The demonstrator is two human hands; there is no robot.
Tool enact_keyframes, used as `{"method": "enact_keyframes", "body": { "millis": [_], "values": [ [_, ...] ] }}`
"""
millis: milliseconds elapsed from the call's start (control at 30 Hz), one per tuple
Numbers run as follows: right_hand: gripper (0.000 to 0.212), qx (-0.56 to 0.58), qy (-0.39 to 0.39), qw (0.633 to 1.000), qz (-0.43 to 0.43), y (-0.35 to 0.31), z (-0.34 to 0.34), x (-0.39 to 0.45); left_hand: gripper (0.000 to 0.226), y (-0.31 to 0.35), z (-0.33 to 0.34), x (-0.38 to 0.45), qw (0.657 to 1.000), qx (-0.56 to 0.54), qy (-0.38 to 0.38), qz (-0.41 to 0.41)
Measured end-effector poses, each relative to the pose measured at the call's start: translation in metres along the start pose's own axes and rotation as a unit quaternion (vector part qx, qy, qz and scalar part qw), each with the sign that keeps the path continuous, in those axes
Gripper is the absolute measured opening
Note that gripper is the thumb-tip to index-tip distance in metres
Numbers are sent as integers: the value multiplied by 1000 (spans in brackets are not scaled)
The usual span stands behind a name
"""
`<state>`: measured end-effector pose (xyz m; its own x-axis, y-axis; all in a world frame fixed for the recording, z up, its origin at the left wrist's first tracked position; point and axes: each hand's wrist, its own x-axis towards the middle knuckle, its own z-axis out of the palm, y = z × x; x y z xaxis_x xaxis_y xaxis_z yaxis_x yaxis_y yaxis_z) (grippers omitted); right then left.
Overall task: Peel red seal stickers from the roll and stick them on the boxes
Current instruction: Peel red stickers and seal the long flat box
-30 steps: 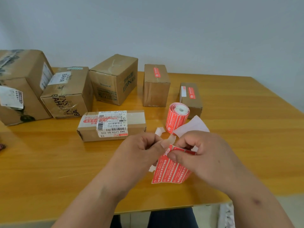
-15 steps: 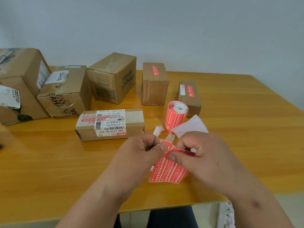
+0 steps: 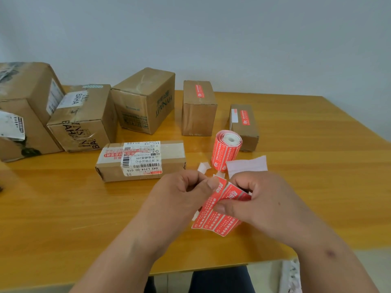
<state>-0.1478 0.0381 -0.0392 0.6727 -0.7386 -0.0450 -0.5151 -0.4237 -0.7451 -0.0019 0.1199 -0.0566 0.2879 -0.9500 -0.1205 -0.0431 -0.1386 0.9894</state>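
Near the worktop (image 3: 63, 208) edge, my left hand (image 3: 182, 195) pinches a sticker (image 3: 219, 188) corner; my right hand (image 3: 260, 199) grips the strip (image 3: 213, 220). I'd peel slowly, keeping it flat.

Head view looks down, close, probably seated.

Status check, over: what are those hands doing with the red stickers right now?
Left hand pinching top sticker edge; right hand gripping red sticker strip. Roll standing beyond, two far boxes already sealed. Nothing in the way.
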Motion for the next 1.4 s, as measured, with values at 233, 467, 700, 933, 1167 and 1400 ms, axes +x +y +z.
{"method": "enact_keyframes", "body": {
  "millis": [233, 467, 700, 933, 1167, 1400],
  "values": [
    [19, -35, -15, 999, -10, -1, 3, 0, 29, -5, -4, 5, 995, 93, -22, 21],
    [22, -79, 1, 995, -53, -4, 3, 2, 31, -9, -5, 7, 998, 62, -7, -3],
    [26, -40, -8, 999, -34, -3, 2, 1, 33, -6, -9, 6, 998, 44, -47, -13],
    [18, -1, -34, 999, 39, -1, 2, 3, 40, -7, -4, 5, 999, 37, -20, -4],
    [25, -76, 11, 997, 21, -3, 6, 1, 21, -9, 0, 5, 1000, 10, 0, 0],
    [20, -53, 18, 998, 29, -4, 3, 1, 21, -8, -1, 4, 1000, 20, 15, 4]
  ]
}}
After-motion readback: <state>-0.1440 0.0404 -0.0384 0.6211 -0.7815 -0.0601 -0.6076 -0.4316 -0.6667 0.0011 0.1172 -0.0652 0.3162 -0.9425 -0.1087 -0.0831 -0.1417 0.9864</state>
